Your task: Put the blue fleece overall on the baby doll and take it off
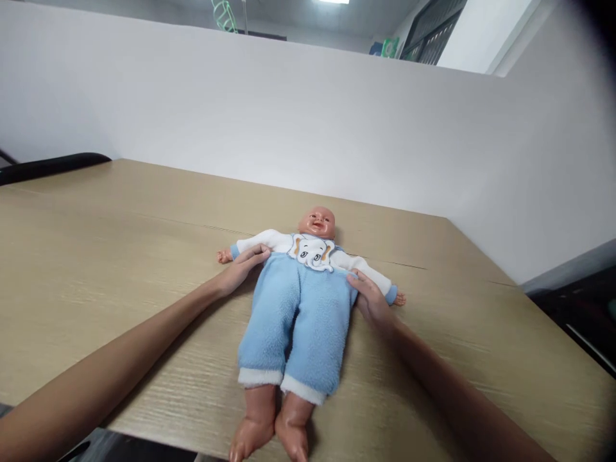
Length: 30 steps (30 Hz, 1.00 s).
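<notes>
A baby doll (301, 301) lies face up on the wooden table (96, 256), head away from me, feet over the near edge. It wears a blue fleece romper with a white elephant bib and white sleeves. My left hand (240, 269) rests against the doll's side under its outstretched arm, fingers stretched along the romper's edge. On the other side my right hand (369, 296) touches the romper at the doll's armpit, fingers curled against the fabric. Whether either hand grips the cloth is unclear.
A white partition wall (308, 115) stands along the table's far edge. A black chair back (52, 165) shows at the far left. The table's right edge (529, 301) drops to a dark floor area.
</notes>
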Tool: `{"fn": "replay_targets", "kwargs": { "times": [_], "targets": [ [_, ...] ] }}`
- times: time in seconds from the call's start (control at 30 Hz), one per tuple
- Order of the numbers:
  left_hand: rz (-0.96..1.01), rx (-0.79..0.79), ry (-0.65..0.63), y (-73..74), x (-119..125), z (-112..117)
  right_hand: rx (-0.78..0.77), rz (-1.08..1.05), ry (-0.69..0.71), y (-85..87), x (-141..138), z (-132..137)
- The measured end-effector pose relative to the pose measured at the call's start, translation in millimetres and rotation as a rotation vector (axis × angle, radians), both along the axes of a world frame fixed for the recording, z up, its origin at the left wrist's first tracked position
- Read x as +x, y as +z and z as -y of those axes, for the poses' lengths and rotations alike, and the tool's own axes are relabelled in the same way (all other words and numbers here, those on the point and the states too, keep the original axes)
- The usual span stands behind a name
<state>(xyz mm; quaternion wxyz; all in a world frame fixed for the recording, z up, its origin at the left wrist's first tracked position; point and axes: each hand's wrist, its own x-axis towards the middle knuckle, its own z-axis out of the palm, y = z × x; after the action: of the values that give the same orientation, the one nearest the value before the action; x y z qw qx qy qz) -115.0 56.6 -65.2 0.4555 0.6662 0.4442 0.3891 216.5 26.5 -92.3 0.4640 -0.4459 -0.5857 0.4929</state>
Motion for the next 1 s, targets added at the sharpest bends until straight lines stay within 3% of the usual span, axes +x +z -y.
{"fn": "replay_targets", "kwargs": {
  "times": [0.07, 0.17, 0.33, 0.43, 0.53, 0.67, 0.73, 0.87, 1.0],
  "targets": [
    [0.026, -0.028, 0.109, -3.9, 7, 0, -0.02, -0.068, -0.079, -2.9, -4, -3],
    [0.003, -0.004, 0.186, -8.0, 16, -1, 0.039, 0.041, -0.139, -3.9, -5, -7],
    [-0.252, 0.211, 0.101, -10.0, 13, -6, 0.124, 0.157, -0.174, -3.8, 0, -4],
    [-0.482, 0.411, 0.112, -9.3, 6, -8, 0.343, 0.46, -0.24, 1.1, 12, 4],
    [-0.608, 0.473, 0.195, -4.1, 5, -8, 0.592, 0.812, -0.348, 7.5, 33, 10],
    [-0.578, 0.577, 0.263, 15.1, 20, -5, 0.67, 0.951, -0.313, 5.8, 73, 11],
    [-0.501, 0.659, 0.203, 29.4, 38, -3, 0.61, 0.93, -0.25, 2.6, 91, 8],
    [-0.446, 0.77, -0.055, 53.7, 88, -10, 0.492, 0.884, -0.244, 8.6, 104, 8],
    [-0.526, 0.801, -0.322, 55.4, 139, -35, 0.484, 0.668, -0.415, 26.1, 85, 22]
  ]
}}
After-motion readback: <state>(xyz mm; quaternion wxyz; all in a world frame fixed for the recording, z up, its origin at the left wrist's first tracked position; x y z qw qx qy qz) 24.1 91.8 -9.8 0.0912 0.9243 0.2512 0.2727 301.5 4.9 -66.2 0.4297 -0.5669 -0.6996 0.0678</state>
